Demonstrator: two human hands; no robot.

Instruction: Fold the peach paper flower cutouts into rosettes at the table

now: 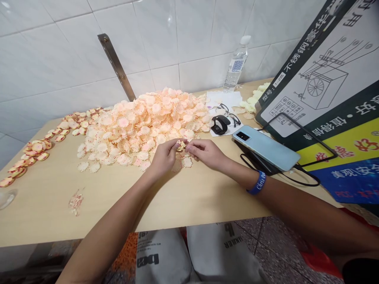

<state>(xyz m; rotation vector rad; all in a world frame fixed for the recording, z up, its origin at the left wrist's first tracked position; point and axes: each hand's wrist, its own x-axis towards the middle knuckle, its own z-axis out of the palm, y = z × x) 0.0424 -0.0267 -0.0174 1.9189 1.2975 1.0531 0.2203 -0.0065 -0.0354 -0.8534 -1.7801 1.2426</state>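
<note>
My left hand (pixel 164 157) pinches a small cream-yellow artificial flower piece (pixel 180 146) between thumb and fingertips. Close against it, my right hand (pixel 207 153) has its fingertips pressed together at the piece's right side; whatever lies between them is too small to make out. Right behind both hands spreads a large heap of peach-coloured artificial flower petals (pixel 142 122), thin round discs with toothed edges. One loose petal disc (pixel 187 161) lies on the table just below my fingers. A blue wristband (pixel 257 182) sits on my right forearm.
Red-edged petal stacks (pixel 37 148) line the table's (pixel 183 205) left side, with scraps (pixel 76 202) nearer me. A phone (pixel 266 148) on a black object, a watch (pixel 219 125), glasses (pixel 233 119), a water bottle (pixel 236 65) and a large printed box (pixel 322 90) stand to the right.
</note>
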